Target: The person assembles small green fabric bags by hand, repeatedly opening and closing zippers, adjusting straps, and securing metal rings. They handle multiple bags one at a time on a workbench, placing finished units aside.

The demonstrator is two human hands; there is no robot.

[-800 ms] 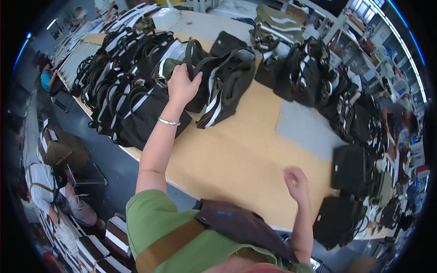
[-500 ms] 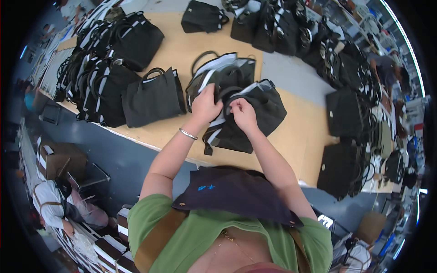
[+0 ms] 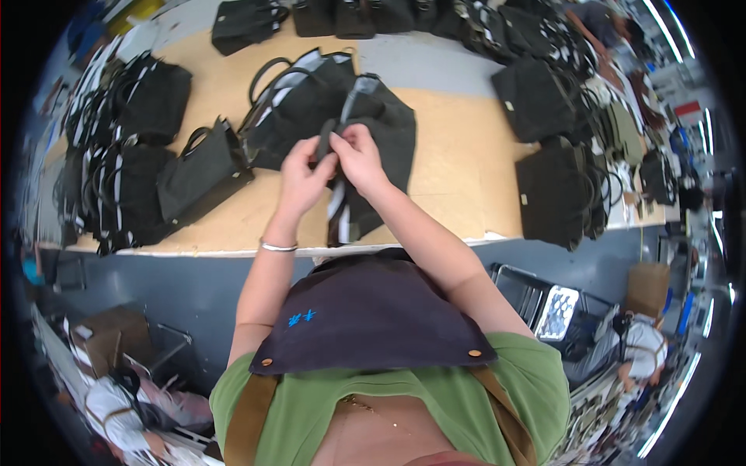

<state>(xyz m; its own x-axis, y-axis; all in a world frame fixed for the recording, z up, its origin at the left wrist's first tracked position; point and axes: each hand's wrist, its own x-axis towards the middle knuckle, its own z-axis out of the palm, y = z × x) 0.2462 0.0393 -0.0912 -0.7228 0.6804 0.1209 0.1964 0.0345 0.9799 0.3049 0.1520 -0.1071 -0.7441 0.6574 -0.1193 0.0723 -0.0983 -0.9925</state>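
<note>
We're at a wide tan-topped desk (image 3: 451, 163) with a pale near edge and a grey panel (image 3: 420, 66) let into the far part of the surface. Blue-grey floor (image 3: 225, 283) below, white strip lights (image 3: 659, 27) upper right, brown cardboard box (image 3: 648, 283) lower right.

Count:
- 2 hands. Left hand (image 3: 303, 175) and right hand (image 3: 361, 161) meet mid-desk, fingers of both pinching a dark, narrow fabric handle (image 3: 327, 140).
- 2 bags at the hands: slumped black fabric bag with pale lining (image 3: 392, 124) behind and right of them; gaping black fabric bag with white lining and looped handles (image 3: 299, 105) on the left. Can't tell which one owns the handle.
- 1 boxy black fabric bag (image 3: 206, 175), tilted, just left of those.
- 1 black fabric bag with short handles (image 3: 239, 27) near the far edge.
- 2 square-fronted black bags at right, rear one (image 3: 536, 101) and front one (image 3: 552, 186), plus 1 olive-green bag (image 3: 622, 130) beside them.
- Left heap of black bags (image 3: 132, 182): overlapped, we can't count it.
- At least 2 people in white tops, one lower left (image 3: 116, 412), one lower right (image 3: 645, 346).
</note>
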